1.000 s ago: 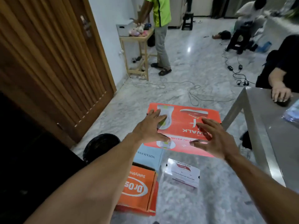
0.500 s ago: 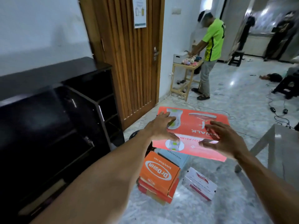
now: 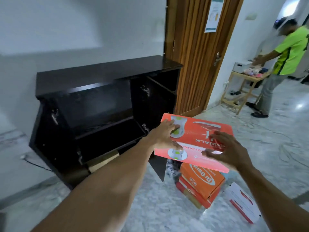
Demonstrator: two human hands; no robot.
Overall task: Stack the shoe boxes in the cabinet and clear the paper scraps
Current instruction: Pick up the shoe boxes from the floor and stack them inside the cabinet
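I hold a large red-orange shoe box [image 3: 203,133] in the air with both hands, just right of the black cabinet [image 3: 103,76]. My left hand [image 3: 164,136] grips its left end, fingers on the lid and thumb on the near side. My right hand [image 3: 229,153] clasps its right near edge. The cabinet stands open with dark shelves [image 3: 108,131] inside. Below the held box, an orange shoe box [image 3: 202,181] lies on red ones on the floor. A white shoe box [image 3: 242,203] lies to their right.
An open cabinet door [image 3: 158,164] juts out toward the stacked boxes. A wooden door [image 3: 197,52] stands right of the cabinet. A person in a green shirt [image 3: 291,52] works at a small wooden table [image 3: 240,91] at the back right. The floor is pale marble.
My view has swung left, bringing the whole open cabinet into sight. The red-orange box, still held in both hands, has moved left toward the cabinet's open front.
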